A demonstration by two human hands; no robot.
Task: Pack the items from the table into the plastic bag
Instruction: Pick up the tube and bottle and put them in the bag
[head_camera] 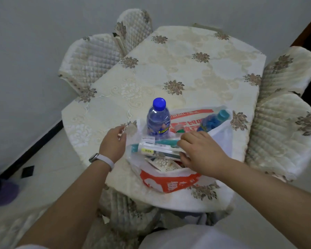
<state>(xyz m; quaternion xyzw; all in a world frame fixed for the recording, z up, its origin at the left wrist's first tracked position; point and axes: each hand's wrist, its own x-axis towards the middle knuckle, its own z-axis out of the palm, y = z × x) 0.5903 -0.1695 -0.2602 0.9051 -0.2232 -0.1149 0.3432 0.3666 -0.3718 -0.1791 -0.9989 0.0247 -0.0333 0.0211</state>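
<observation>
While left hand (113, 142) pinches plastic bag (169, 184) rim open | right hand (201, 151) grips teal-white box (158, 148) over mouth, ready for insertion

two bottles: a blue-capped bottle (158, 119) and a teal-capped bottle (214, 119). one plastic bag (169, 185), one long carton (156, 150). two hands: left hand (113, 142), right hand (203, 151).

Grey wall (43, 24), pale floor (48, 178), quilted chairs (93, 56)
</observation>
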